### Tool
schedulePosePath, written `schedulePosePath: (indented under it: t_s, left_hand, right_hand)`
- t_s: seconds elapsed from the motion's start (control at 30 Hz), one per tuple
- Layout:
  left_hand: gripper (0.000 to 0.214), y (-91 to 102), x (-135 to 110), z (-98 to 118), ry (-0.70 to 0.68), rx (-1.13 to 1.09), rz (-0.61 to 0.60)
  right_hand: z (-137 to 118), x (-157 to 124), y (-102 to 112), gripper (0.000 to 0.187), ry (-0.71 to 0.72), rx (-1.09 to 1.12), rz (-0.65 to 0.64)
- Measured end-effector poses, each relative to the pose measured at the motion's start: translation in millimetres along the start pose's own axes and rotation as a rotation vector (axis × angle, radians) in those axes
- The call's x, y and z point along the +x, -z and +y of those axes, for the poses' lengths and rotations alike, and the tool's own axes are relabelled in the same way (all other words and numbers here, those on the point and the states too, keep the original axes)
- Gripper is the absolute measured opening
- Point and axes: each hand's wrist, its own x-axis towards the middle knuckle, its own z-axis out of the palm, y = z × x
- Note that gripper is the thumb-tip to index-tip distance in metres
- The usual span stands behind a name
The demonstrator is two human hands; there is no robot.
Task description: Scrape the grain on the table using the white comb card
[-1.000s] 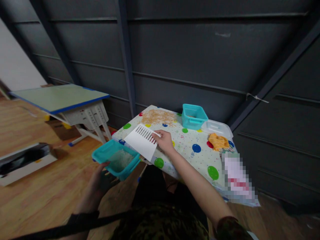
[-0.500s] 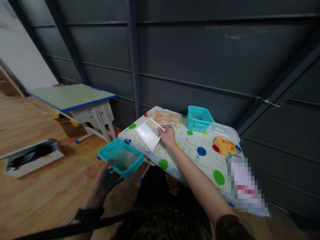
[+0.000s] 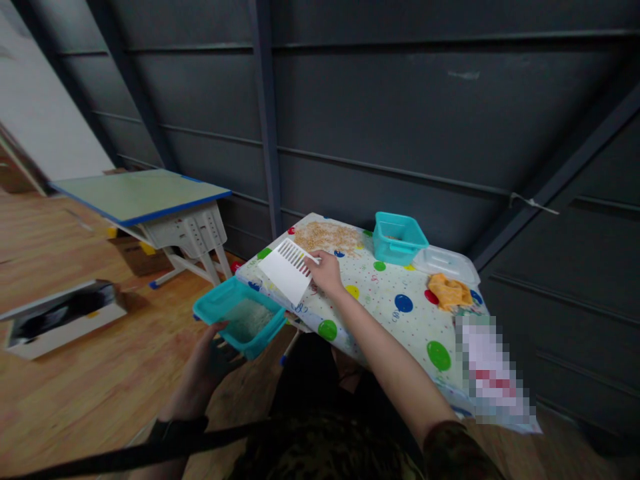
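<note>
My right hand (image 3: 325, 272) grips a white slotted scraper (image 3: 287, 268) over the near left part of the table with the dotted cloth (image 3: 400, 320). Its blade leans out past the table's left edge. My left hand (image 3: 207, 363) holds a teal container (image 3: 240, 319) from below, just off that edge and lower than the tabletop. Pale grain lies inside the container. A spread of tan grain (image 3: 327, 236) covers the far left corner of the table, beyond the scraper.
A second teal container (image 3: 399, 238) stands at the table's back, with a clear lid (image 3: 447, 264) and an orange cloth (image 3: 449, 291) to its right. A green-topped desk (image 3: 145, 195) stands at left on the wooden floor, near a white box (image 3: 60, 319). A dark wall lies behind.
My right hand carried the scraper away from the container toward the grain pile, then drew it slightly back left. The teal container stayed under the table edge.
</note>
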Motion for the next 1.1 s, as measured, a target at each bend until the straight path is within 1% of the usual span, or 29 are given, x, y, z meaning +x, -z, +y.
schedulePosePath:
  t_s: [0.2, 0.3, 0.37, 0.47, 0.53, 0.57, 0.63, 0.7, 0.77, 0.87, 1.0, 1.1]
  left_hand:
    - [0.013, -3.9, -6, 1, -0.015, -0.002, -0.002]
    - [0.013, -4.9, -8, 1, -0.017, 0.005, 0.017]
    - [0.013, -4.2, -9, 1, -0.031, 0.012, 0.0]
    - [0.014, -1.5, -8, 0, -0.036, 0.013, -0.018]
    - [0.015, 0.1, -7, -1, -0.032, 0.002, -0.02]
    - [0.014, 0.5, -7, -2, -0.033, -0.004, -0.023]
    - [0.013, -0.1, -8, -2, -0.032, -0.006, -0.018]
    - [0.012, -2.2, -11, -1, -0.046, 0.009, -0.006]
    - [0.01, -4.8, -15, 0, -0.071, 0.019, -0.005]
    - [0.008, -7.1, -18, 1, -0.084, 0.004, 0.004]
    - [0.011, -5.6, -13, 1, -0.025, -0.008, 0.013]
    - [0.012, -2.4, -8, 0, -0.034, -0.021, 0.005]
  right_hand:
    - [0, -12, -6, 0.011, 0.017, 0.099, -0.1]
    - [-3, -13, -8, 0.01, 0.025, 0.109, -0.087]
    - [-4, -13, -10, 0.009, 0.025, 0.101, -0.071]
    - [-4, -13, -9, 0.008, 0.028, 0.12, -0.117]
    - [-1, -11, -5, 0.013, 0.007, 0.15, -0.13]
    - [2, -8, -2, 0.016, -0.012, 0.162, -0.105]
    - [7, -1, 5, 0.02, -0.05, 0.158, 0.002]
    - [12, 6, 13, 0.02, -0.062, 0.105, 0.119]
    - [14, 8, 17, 0.018, -0.068, 0.036, 0.173]
    - [13, 2, 15, 0.015, -0.079, -0.005, 0.133]
    - [5, -16, 3, 0.014, -0.055, 0.062, 0.025]
    - [-2, -25, -4, 0.013, -0.03, 0.115, -0.034]
